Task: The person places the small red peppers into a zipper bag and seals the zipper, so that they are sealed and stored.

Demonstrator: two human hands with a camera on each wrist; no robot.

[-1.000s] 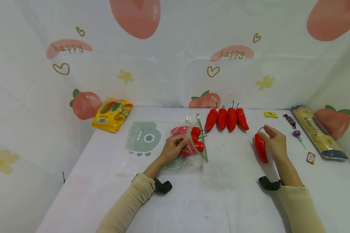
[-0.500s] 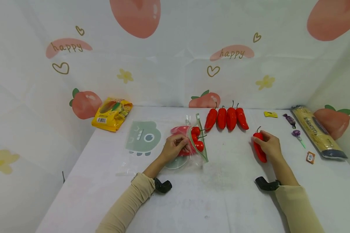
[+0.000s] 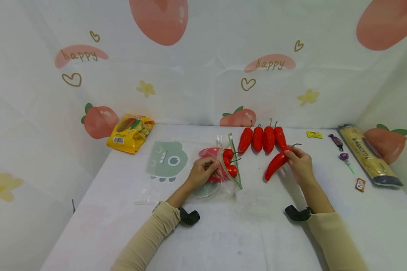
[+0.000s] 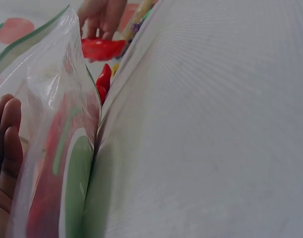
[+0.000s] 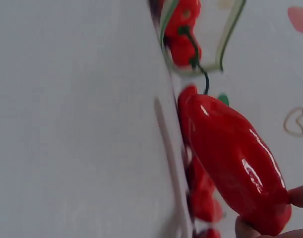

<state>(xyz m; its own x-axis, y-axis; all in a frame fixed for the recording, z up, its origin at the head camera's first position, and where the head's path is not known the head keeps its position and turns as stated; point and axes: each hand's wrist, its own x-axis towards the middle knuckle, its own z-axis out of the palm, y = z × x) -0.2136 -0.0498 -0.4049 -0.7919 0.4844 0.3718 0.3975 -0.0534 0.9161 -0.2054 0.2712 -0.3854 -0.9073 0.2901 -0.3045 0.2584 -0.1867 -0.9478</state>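
My left hand point(image 3: 203, 174) pinches the rim of a clear zip bag point(image 3: 231, 141) lying on the table. Red chili peppers point(image 3: 232, 171) fill the bag, stem ends showing at its open mouth, which faces right. To the right, my right hand point(image 3: 301, 165) pinches a red chili pepper point(image 3: 276, 165) near its stem, tip slanting down and left. The right wrist view shows that pepper point(image 5: 235, 158) close up, fingertips at its lower end. Behind it stands a row of several red chili peppers point(image 3: 257, 138). In the left wrist view the bag point(image 4: 52, 64) covers part of my left hand.
A yellow packet point(image 3: 130, 133) stands at the back left. Along the right lie a spaghetti pack point(image 3: 369, 156), a small yellow packet point(image 3: 314, 134), a purple wrapped candy point(image 3: 336, 141), a lollipop point(image 3: 344, 157) and an orange packet point(image 3: 360, 184). A clear sheet with a green print point(image 3: 166, 160) lies left of the bag.
My right hand has moved left with the chili pepper, which has turned from nearly upright to a slant with its tip toward the bag. My left hand and the bag have stayed put.
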